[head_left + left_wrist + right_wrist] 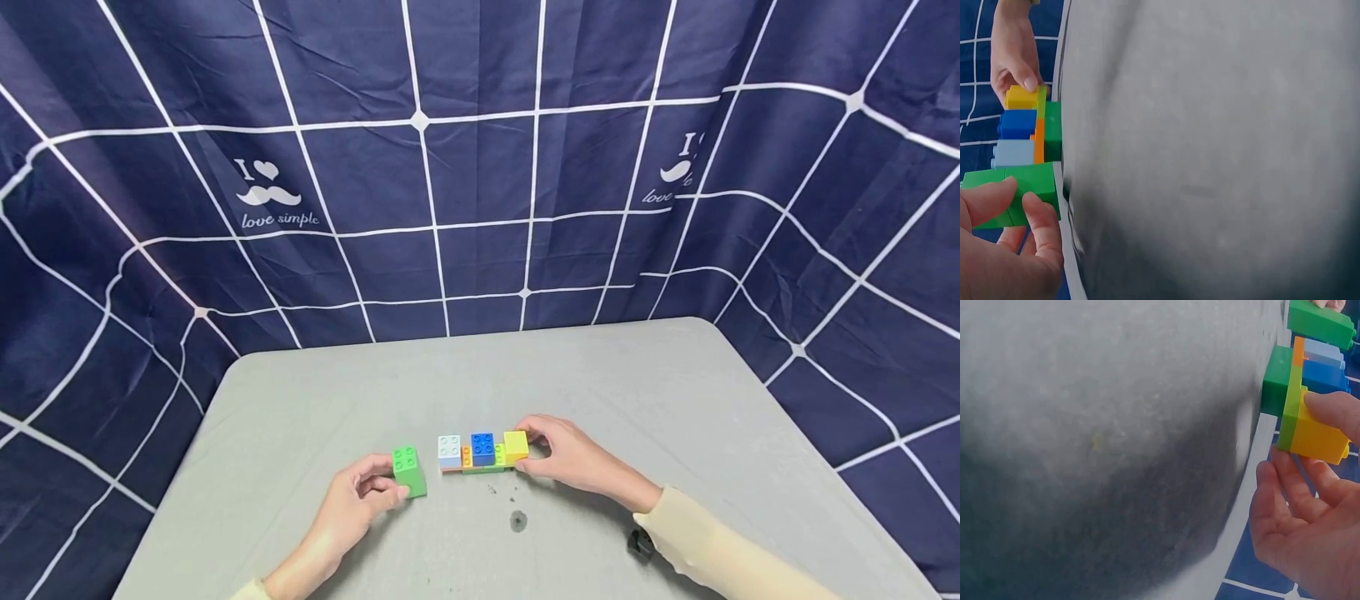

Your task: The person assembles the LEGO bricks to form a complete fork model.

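My left hand (pixel 345 504) grips a stack of two green bricks (pixel 409 477), thumb on one side and fingers on the other. Right of it stands a built row of toy bricks, apart from the stack in the head view. On top of the row are a light blue brick (pixel 449 451), a blue brick (pixel 483 450) and a yellow brick (pixel 516 448). Beneath them run an orange plate (pixel 1298 353) and a lime plate (pixel 1289 415), over a green brick (pixel 1277 378). My right hand (pixel 566 454) pinches the yellow brick at the row's right end.
Both hands work over a grey table (pixel 360 392). A dark spot (pixel 518 521) marks its surface in front of the row, and a small black object (pixel 641 544) lies by the right sleeve. Navy curtains (pixel 480 167) with white grid lines surround the back and sides.
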Demonstrator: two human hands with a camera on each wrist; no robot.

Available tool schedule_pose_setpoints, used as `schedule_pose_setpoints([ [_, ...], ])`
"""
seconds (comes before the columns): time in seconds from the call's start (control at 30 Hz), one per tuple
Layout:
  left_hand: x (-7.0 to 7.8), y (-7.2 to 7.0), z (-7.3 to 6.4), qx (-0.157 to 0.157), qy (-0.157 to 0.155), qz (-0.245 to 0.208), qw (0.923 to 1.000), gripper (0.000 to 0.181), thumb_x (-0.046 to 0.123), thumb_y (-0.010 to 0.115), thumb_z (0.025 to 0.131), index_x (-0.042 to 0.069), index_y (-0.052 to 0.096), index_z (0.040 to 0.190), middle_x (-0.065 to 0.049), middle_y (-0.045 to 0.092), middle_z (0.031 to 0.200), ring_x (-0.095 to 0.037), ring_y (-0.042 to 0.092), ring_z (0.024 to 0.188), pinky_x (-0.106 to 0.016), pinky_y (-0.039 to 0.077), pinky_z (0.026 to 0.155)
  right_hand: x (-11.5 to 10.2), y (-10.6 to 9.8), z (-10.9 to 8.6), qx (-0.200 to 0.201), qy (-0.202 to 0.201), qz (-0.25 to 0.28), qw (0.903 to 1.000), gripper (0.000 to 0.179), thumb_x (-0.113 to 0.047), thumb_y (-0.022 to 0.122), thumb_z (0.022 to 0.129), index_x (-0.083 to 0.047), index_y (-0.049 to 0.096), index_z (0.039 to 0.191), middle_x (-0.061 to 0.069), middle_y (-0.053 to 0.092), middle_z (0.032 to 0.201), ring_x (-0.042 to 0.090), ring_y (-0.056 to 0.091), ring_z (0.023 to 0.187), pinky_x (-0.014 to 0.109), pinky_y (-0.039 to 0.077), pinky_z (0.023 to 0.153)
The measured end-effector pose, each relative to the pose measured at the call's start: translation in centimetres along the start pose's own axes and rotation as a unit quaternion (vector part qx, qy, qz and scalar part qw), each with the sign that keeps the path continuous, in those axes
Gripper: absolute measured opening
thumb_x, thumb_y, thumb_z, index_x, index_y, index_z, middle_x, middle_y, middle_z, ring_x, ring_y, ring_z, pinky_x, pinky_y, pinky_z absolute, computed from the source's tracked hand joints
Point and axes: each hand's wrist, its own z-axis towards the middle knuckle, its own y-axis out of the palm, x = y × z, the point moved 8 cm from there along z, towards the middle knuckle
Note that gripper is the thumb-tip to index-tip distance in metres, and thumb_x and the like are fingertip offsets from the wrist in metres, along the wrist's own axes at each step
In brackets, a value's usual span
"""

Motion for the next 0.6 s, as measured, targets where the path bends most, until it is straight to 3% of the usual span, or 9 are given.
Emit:
schedule_pose_setpoints([
  [0.33, 0.2, 2.6, -0.8, -0.052, 0.004, -0.014, 0.9985, 0.047, 0.004, 0.086, 0.092, -0.005, 0.066, 0.133, -0.007, 0.074, 0.098, -0.019, 0.068, 0.085, -0.024, 0.052, 0.071, -0.1, 0.2, 0.0, -0.007, 0.0, 0.002, 1.0, 0.03, -0.015, 0.086, 0.091, -0.018, 0.072, 0.117, -0.013, 0.069, 0.108, 0.012, 0.065, 0.103, 0.043, 0.055, 0.093],
  [0.6, 0.7, 5.3, -1.1, -0.101, 0.032, -0.036, 0.9937, 0.041, -0.001, 0.085, 0.088, -0.003, 0.07, 0.126, -0.007, 0.073, 0.1, -0.017, 0.07, 0.083, -0.023, 0.055, 0.073, -0.3, 0.1, 0.0, -0.003, -0.008, 0.005, 1.0, 0.032, -0.017, 0.087, 0.091, -0.013, 0.072, 0.119, -0.009, 0.069, 0.108, 0.014, 0.065, 0.101, 0.041, 0.055, 0.09],
])
